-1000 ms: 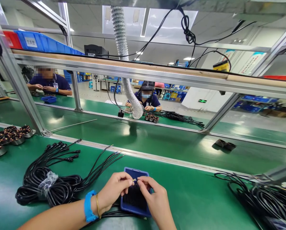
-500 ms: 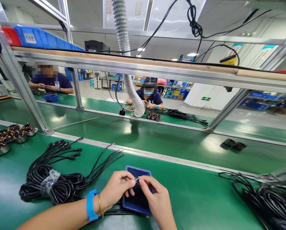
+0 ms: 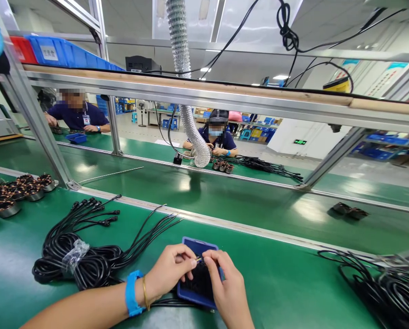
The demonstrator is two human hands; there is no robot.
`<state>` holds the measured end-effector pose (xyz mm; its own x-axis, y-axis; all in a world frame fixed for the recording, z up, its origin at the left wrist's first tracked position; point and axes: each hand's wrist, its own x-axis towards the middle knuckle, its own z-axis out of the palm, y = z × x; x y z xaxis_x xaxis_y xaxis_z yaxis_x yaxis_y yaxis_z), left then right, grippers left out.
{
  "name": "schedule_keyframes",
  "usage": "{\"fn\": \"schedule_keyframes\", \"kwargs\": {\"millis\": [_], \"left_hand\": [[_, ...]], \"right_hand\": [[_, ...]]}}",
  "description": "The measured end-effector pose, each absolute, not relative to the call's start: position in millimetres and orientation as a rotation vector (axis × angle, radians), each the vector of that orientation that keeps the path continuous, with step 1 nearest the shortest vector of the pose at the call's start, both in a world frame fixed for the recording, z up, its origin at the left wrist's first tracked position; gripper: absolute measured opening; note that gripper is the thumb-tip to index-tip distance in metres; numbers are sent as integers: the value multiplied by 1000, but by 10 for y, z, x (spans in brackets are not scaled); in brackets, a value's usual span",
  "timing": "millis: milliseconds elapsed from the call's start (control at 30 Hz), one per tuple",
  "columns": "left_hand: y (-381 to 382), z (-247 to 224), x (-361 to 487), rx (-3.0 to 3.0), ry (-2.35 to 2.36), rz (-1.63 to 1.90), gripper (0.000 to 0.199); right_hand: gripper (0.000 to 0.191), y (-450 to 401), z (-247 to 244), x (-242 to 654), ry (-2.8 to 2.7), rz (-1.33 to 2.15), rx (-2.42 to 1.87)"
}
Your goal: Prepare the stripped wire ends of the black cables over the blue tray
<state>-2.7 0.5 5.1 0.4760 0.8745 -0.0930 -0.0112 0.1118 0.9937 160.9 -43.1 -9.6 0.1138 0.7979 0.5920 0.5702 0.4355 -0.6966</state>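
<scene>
From here, my left hand (image 3: 175, 267) and right hand (image 3: 227, 278) pinch thin wire (image 3: 199, 259); I should keep both steady.

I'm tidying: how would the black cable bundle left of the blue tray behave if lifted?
The cable bundle likely flops, being bent into loops. Its plastic wrap probably keeps the middle together, while the splayed ends may dangle.

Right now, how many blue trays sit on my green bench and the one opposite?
2: a near tray beneath your fingers, and a far tray by the person at upper left. Others may be hidden.
</scene>
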Motion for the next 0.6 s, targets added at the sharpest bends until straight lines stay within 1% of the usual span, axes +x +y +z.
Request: {"fn": "schedule_keyframes", "kwargs": {"millis": [167, 400, 600], "left_hand": [[11, 39, -29, 1299, 866, 791, 31], [15, 24, -35, 1279, 875, 801, 31], [14, 47, -40, 1291, 870, 801, 29]], "right_hand": [[14, -455, -67, 1608, -1581, 141, -1236], [15, -449, -55, 1610, -1631, 111, -1243], [15, -450, -45, 1627, -1647, 17, -1249]]}}
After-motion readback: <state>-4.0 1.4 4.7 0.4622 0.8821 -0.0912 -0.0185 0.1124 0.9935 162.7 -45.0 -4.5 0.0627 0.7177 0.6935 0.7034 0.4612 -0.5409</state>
